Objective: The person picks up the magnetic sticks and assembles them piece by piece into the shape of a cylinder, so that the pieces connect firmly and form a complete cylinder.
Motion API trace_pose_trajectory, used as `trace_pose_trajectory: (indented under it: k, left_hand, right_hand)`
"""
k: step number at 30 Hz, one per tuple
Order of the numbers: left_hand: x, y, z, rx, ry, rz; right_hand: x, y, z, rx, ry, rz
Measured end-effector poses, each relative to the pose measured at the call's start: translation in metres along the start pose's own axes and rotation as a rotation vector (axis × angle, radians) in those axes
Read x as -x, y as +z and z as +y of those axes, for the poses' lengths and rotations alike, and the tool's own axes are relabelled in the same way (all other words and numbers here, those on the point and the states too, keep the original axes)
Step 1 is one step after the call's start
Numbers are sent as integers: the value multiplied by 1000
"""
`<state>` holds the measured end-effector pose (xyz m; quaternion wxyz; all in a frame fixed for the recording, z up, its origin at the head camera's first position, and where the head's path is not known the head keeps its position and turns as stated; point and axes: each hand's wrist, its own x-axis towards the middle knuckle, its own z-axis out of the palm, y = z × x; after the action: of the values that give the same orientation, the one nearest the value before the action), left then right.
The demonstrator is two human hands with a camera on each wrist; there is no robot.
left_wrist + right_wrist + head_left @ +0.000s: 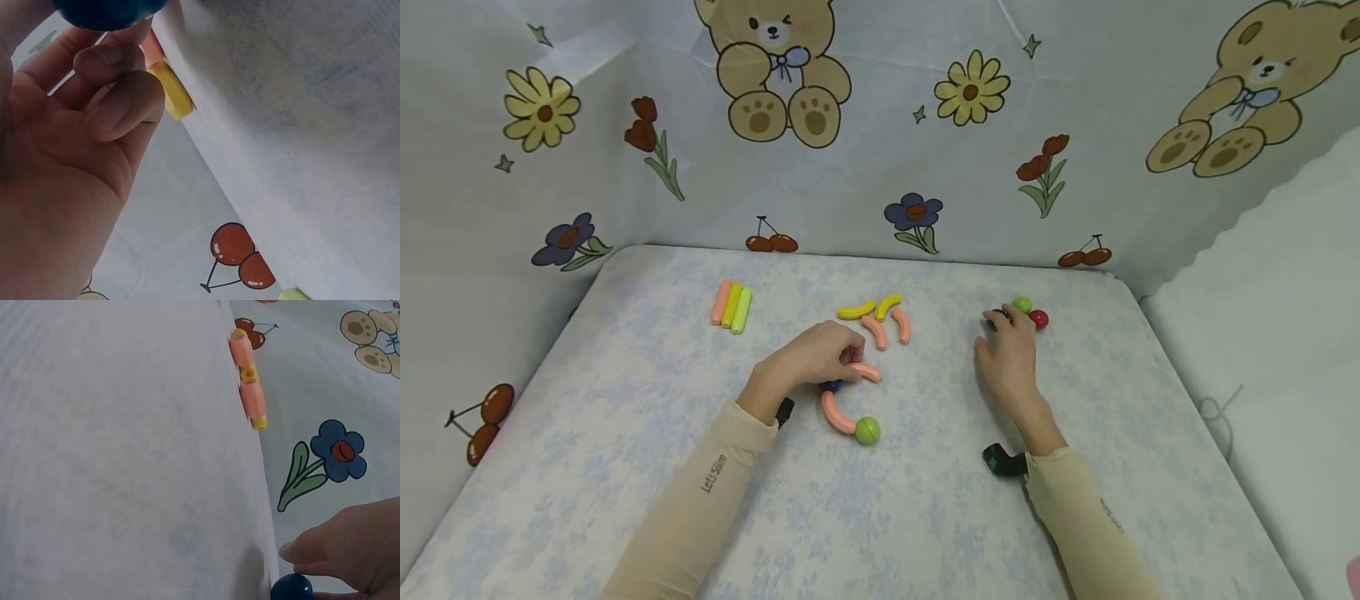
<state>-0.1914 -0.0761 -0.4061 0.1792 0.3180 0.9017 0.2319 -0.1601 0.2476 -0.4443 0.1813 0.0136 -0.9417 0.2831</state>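
Note:
My left hand [822, 354] pinches a pink curved stick [868, 372] at one end, beside a dark blue ball [831, 386] that it partly covers. In the left wrist view the blue ball [109, 11] shows large above curled fingers [119, 106]. Below that ball another pink curved stick [837, 415] runs to a green ball [867, 431], touching it. My right hand [1011, 358] reaches over another dark blue ball [292, 587], fingertips right at it, the thumb apart to the left. A green ball [1022, 304] and a red ball [1039, 319] lie just beyond those fingers.
Two yellow curved sticks [857, 311] and two pink curved sticks [901, 326] lie between the hands, farther back. Straight pink, yellow and green sticks [732, 307] lie side by side at the back left. A printed cloth wall [850, 183] rises behind the table.

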Motion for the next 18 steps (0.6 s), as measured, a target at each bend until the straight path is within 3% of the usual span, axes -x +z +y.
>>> trace_pose_trajectory:
  k: [9, 13, 18]
  left_hand:
    - [0, -1, -9, 77, -16, -15]
    - [0, -2, -10, 105, -24, -17]
    - [-1, -1, -12, 121, -27, -16]
  right_hand:
    - [-3, 3, -5, -65, -60, -27]
    - [0, 4, -21, -90, -56, -102]
    - [8, 6, -45, -205, -21, -259]
